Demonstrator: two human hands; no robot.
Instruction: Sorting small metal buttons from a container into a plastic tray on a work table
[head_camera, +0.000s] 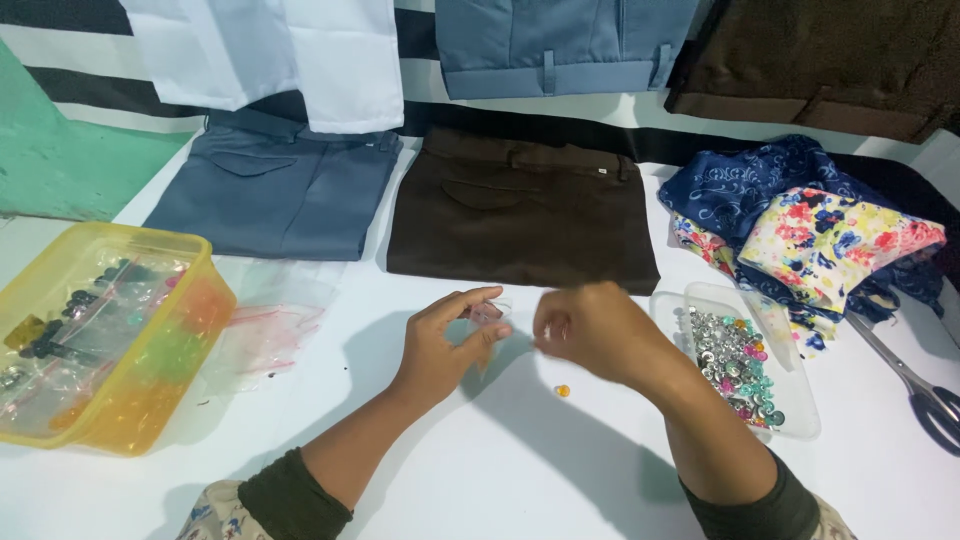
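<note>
From the head camera, both hands hover over the white table top (520, 470), close together near its middle. The left hand (445, 340) pinches a small clear plastic bag (487, 318) between thumb and fingertips, holding it upright. The right hand (590, 330) is curled narrow just beside the bag's mouth; it is blurred, so whether anything sits between its fingers cannot be told.

As for how far things stand: one tiny orange bead (562, 390) lies loose on the table just below the hands, and the bag looks nearly empty. The clear shallow plastic tray (800, 405) to the right is full of shiny silver, pink and teal round studs — the work seems at an early stage.

Materials vary. To the left, a translucent yellow plastic box (110, 340) holds small bags of dark and coloured bits, with crinkled empty clear bags (270, 320) beside it. Farther off lie folded grey-blue trousers (275, 195) and folded dark brown trousers (520, 215), both smooth woven cloth. At far right sits a rumpled heap of floral fabric (810, 225) — navy and bright prints — and metal scissors (915, 385) near the edge.
</note>
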